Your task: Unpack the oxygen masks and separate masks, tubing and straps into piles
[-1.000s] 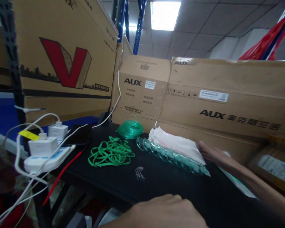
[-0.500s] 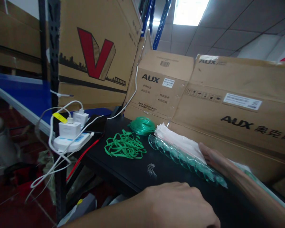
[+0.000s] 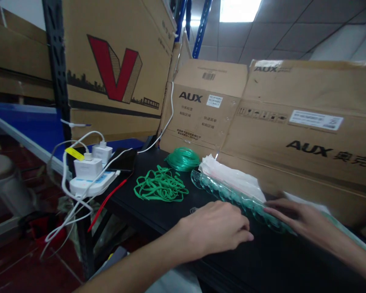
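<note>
My left hand [image 3: 215,228] is over the front of the black table with its fingers curled down; what they hold, if anything, is hidden. Just past its wrist, small clear pieces [image 3: 194,210] peek out, mostly covered. My right hand [image 3: 295,215] has its fingers stretched out at the right end of a row of clear green plastic rings or discs [image 3: 232,199] in a transparent sleeve. Behind that row lies a crumpled white plastic bag [image 3: 234,175]. A loose heap of flat green bands [image 3: 160,185] and a coil of shiny green tubing [image 3: 183,158] lie farther left.
Cardboard panels [image 3: 262,150] stand along the back, and a big box [image 3: 110,81] rises at the left. A white power strip [image 3: 91,183] with chargers and tangled cables hangs by the table's left edge, near a dark phone [image 3: 122,160]. Beyond is a grey stool [image 3: 9,179].
My left hand has moved up and forward over the table, now covering most of the small clear pieces. My right hand has shifted slightly, with its fingers at the sleeve's right end.
</note>
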A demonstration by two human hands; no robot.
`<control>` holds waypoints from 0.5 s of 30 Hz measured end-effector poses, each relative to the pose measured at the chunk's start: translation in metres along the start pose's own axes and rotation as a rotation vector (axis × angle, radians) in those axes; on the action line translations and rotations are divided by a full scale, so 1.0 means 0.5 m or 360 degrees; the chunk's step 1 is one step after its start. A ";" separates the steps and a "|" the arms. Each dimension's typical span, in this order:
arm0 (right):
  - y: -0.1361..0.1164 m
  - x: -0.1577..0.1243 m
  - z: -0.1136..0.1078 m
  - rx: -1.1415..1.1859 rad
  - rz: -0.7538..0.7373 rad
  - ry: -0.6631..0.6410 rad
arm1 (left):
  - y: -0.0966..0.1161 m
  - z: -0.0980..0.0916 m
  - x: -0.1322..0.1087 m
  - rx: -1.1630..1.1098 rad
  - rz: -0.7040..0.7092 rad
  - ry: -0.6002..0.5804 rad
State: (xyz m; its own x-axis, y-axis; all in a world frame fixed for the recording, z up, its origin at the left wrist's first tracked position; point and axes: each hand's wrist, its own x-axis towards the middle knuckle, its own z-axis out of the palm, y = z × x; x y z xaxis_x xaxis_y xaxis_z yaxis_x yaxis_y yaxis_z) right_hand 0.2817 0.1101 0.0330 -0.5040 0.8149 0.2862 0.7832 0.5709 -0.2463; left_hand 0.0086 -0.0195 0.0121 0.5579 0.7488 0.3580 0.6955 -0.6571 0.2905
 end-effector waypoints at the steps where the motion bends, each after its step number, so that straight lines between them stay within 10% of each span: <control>1: 0.000 -0.001 0.004 -0.0001 -0.0017 -0.0011 | 0.001 0.009 0.001 0.0022 0.0017 0.0007; 11: 0.004 -0.003 -0.007 0.0120 -0.0021 -0.0060 | 0.022 0.053 0.102 0.0607 0.0422 0.0362; 15: 0.002 -0.007 0.000 0.0108 0.0008 -0.0123 | 0.005 0.048 0.197 0.0807 0.0344 0.0131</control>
State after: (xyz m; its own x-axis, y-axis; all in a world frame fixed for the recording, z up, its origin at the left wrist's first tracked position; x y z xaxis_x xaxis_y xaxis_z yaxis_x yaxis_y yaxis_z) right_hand 0.2840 0.1080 0.0318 -0.5288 0.8215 0.2131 0.7606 0.5702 -0.3104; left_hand 0.0760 0.0547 0.0267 0.6892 0.5788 0.4358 0.7111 -0.6557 -0.2536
